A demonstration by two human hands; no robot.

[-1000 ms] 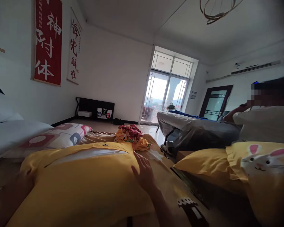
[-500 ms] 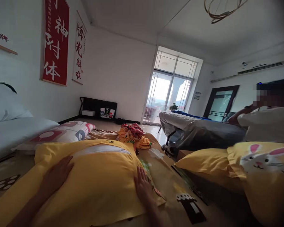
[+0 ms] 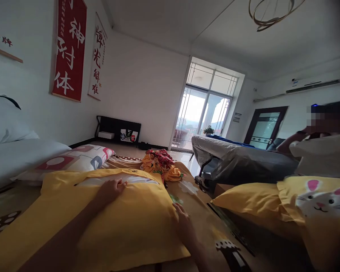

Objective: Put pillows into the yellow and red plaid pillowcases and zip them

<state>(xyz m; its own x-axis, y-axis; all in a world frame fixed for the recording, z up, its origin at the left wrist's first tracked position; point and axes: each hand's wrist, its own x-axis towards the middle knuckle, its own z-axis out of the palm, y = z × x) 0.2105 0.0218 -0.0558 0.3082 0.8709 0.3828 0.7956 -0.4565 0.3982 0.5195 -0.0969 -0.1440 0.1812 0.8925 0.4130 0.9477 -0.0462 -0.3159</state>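
Note:
A yellow pillowcase point(image 3: 124, 223) lies before me with a pillow inside it. The pillow's white surface point(image 3: 141, 180) shows through a long opening near the far edge. At the lower lip of that opening is my left hand point(image 3: 109, 192), its fingers curled in and closed on the pillowcase edge. My right hand point(image 3: 184, 221) rests along the pillowcase's right side, fingers extended over the edge and not gripping. The thumb of that hand is hard to make out.
A patterned pillow point(image 3: 82, 158) and crumpled red and orange cloth point(image 3: 158, 160) lie beyond. To the right sits a yellow rabbit pillow point(image 3: 317, 204). Behind it, a person point(image 3: 325, 147) is beside a plastic-covered table point(image 3: 238, 153). A patterned sheet point(image 3: 198, 204) lies underneath.
My left hand has moved forward and right, from flat on the pillowcase to its opening, and its fingers have curled. My right hand has shifted slightly right along the side.

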